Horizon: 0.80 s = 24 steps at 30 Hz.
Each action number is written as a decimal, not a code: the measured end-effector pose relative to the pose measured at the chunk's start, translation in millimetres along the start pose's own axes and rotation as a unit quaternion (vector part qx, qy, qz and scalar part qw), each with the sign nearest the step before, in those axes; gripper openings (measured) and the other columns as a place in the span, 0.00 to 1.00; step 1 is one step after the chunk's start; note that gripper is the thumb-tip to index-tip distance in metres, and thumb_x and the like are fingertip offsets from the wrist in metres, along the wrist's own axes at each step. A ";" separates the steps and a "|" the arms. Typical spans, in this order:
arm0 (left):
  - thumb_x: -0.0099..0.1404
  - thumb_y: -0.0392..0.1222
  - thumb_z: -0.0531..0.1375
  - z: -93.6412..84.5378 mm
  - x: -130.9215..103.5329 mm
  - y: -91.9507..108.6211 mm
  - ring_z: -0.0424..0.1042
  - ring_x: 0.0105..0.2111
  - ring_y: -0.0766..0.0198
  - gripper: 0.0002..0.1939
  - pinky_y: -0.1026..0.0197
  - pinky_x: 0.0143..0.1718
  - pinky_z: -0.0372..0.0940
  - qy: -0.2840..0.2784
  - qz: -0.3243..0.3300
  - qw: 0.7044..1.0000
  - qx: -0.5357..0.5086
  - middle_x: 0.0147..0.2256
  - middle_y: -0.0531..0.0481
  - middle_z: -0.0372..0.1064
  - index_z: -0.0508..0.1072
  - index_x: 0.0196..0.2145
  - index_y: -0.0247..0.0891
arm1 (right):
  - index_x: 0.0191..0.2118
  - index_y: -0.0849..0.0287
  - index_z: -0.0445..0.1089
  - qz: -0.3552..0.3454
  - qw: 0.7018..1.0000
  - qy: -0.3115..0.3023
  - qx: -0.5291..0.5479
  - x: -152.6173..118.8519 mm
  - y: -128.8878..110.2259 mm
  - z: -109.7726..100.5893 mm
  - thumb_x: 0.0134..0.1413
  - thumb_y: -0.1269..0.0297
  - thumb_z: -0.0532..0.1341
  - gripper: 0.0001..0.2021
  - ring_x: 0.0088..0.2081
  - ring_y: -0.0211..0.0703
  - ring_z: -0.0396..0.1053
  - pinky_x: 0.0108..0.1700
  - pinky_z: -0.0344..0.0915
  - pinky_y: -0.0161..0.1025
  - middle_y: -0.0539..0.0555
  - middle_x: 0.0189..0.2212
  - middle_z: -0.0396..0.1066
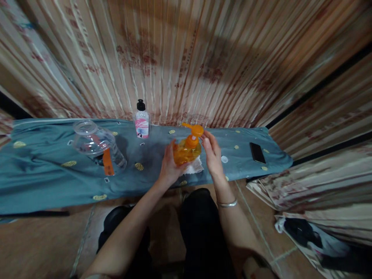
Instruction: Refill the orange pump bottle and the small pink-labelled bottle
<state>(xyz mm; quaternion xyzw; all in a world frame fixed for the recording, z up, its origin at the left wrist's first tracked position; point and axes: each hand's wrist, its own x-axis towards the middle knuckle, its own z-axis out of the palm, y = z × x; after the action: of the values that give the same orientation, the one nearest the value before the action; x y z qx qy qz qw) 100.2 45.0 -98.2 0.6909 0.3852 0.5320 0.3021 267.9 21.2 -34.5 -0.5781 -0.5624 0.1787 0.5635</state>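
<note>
A pump bottle (186, 154) of clear yellow-orange plastic, with an orange pump head (197, 131), is held slightly tilted above the cloth-covered surface. My left hand (170, 164) is wrapped round its left side and lower part. To the right of the pump head is my right hand (213, 153), its fingers extended and slightly bent. The fingertips come close to the pump head; whether they touch it I cannot tell. Partly hidden under the bottle lies a crumpled white tissue (195, 167).
A large clear plastic bottle (97, 143) with an orange label stands at left. Behind is a small bottle (142, 122) with a black cap and pink label. A white disc (224, 159) and a black phone (257, 152) lie right. A patterned curtain (174, 58) hangs behind.
</note>
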 end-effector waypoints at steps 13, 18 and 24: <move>0.50 0.55 0.77 -23.8 3.5 -2.3 0.79 0.48 0.48 0.38 0.45 0.51 0.74 0.043 -0.077 0.992 -0.086 0.48 0.45 0.77 0.68 0.52 0.40 | 0.65 0.63 0.63 0.120 0.914 -0.189 -0.339 -16.1 79.4 22.2 0.55 0.63 0.70 0.34 0.69 0.60 0.64 0.68 0.63 0.52 0.72 0.66 0.67; 0.46 0.49 0.78 -42.1 0.8 -9.5 0.79 0.49 0.46 0.39 0.41 0.53 0.74 0.054 -0.103 0.991 -0.072 0.48 0.44 0.77 0.68 0.52 0.40 | 0.44 0.56 0.76 0.180 0.902 -0.217 -0.327 -17.0 72.2 22.4 0.56 0.66 0.68 0.10 0.50 0.57 0.79 0.53 0.71 0.45 0.61 0.44 0.82; 0.50 0.47 0.76 -52.0 -0.2 -16.6 0.78 0.50 0.46 0.36 0.37 0.57 0.71 0.082 -0.100 0.990 -0.061 0.49 0.43 0.77 0.67 0.52 0.40 | 0.34 0.56 0.74 0.191 0.926 -0.181 -0.271 -16.1 67.0 19.4 0.58 0.61 0.61 0.06 0.36 0.48 0.76 0.40 0.68 0.38 0.52 0.30 0.78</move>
<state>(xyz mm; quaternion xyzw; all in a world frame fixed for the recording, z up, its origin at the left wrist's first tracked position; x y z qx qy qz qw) 46.3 53.8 -98.9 0.5831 0.4425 0.5767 0.3628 276.8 34.1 -104.4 -0.7626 -0.5611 0.2258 0.2293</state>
